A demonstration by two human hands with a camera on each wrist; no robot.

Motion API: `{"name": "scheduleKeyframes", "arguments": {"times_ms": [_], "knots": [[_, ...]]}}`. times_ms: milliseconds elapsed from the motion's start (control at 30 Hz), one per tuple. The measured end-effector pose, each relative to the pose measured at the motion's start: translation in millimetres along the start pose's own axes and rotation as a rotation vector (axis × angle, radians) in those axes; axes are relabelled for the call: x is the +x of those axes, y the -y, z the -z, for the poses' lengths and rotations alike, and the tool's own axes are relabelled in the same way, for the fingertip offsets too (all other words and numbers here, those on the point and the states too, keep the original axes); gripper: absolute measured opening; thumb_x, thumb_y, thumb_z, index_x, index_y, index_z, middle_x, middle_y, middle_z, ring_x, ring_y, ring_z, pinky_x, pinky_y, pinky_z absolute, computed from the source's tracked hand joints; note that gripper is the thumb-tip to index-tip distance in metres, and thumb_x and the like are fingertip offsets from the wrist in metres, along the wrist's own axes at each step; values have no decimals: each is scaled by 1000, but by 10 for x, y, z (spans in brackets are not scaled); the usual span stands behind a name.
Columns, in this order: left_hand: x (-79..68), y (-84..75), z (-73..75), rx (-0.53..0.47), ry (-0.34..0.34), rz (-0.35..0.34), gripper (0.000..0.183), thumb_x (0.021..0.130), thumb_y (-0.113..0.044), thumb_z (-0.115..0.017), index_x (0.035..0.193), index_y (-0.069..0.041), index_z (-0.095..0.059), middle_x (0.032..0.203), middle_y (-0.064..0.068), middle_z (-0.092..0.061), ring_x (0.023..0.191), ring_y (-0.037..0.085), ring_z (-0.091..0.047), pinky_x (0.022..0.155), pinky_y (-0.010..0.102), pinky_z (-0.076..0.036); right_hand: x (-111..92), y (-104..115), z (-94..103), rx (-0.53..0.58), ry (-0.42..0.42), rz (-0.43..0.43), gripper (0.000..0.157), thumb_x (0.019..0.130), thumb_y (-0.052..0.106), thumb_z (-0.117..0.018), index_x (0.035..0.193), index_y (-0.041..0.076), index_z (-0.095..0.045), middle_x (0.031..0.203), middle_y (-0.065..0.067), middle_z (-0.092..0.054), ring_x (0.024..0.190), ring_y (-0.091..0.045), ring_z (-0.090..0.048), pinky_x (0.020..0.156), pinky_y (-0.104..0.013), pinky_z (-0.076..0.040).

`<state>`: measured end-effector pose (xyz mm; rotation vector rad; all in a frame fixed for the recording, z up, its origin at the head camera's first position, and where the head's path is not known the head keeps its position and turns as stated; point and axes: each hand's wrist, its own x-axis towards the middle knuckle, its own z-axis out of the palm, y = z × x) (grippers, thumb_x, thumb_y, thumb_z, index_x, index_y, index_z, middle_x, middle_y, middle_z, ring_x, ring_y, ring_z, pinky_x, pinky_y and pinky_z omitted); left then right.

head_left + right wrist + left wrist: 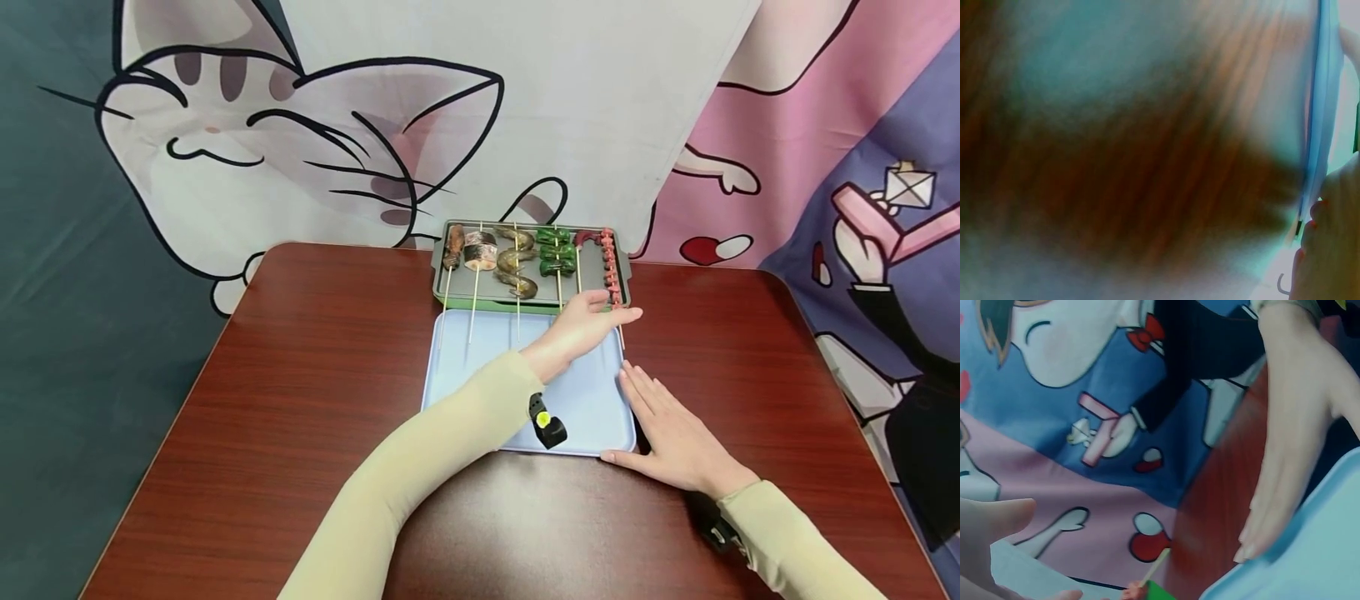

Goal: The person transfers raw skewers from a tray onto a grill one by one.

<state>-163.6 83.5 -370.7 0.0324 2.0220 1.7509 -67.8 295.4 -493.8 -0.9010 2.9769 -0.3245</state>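
Note:
My left hand [573,333] reaches across a light blue tray [472,387], its thumb and fingers apart beside the lower end of a skewer of pink pieces [609,262]. Part of that skewer's stick and of a dark red skewer [585,239] is hidden behind the hand. The left wrist view shows the pink pieces [1135,591] close by the fingers. Flat along the right edge of the blue tray lies my right hand [671,433], fingers straight and thumb at the front corner.
Behind the blue tray stands a grey grill tray [491,287] with a green base. Across it lie a brown skewer [453,246], a fish slice [480,250], shrimps [513,260] and green peppers [556,252], sticks toward me. All stand on a brown table [315,358] before a printed cloth.

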Motion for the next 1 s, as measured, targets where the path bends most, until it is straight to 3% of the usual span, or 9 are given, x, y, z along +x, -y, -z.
{"name": "scheduleKeyframes", "arguments": {"times_ms": [200,467,733,1000], "knots": [[-164,-31,237,-130,18,-116,63,96,-38,-72,148,-9,-51,145,5,-56,132,14,-51,116,37,-35,28,-20,5,-9,-13,21,114,86,73,-65,159,-3,-22,167,-17,-15,151,-36,-19,125,-45,-15],[-319,133,607,-263,4,-177,55,101,-32,-66,147,-6,-52,145,3,-56,134,15,-48,117,35,-35,38,-35,41,-10,-12,30,114,86,73,-65,159,-4,-23,167,-18,-17,151,-37,-20,125,-46,-16],[-570,335,1093,-398,43,-211,52,107,-21,-56,151,3,-42,154,13,-45,142,22,-42,120,35,-30,0,-20,27,-7,-23,21,114,85,73,-66,158,-5,-24,166,-19,-17,150,-38,-21,124,-49,-18],[-825,619,1562,-475,12,-182,55,108,-26,-54,155,-1,-37,155,12,-45,143,21,-41,118,31,-32,-23,-37,25,-7,-23,17,114,85,73,-66,159,-3,-23,167,-18,-16,151,-38,-20,125,-45,-14]]}}
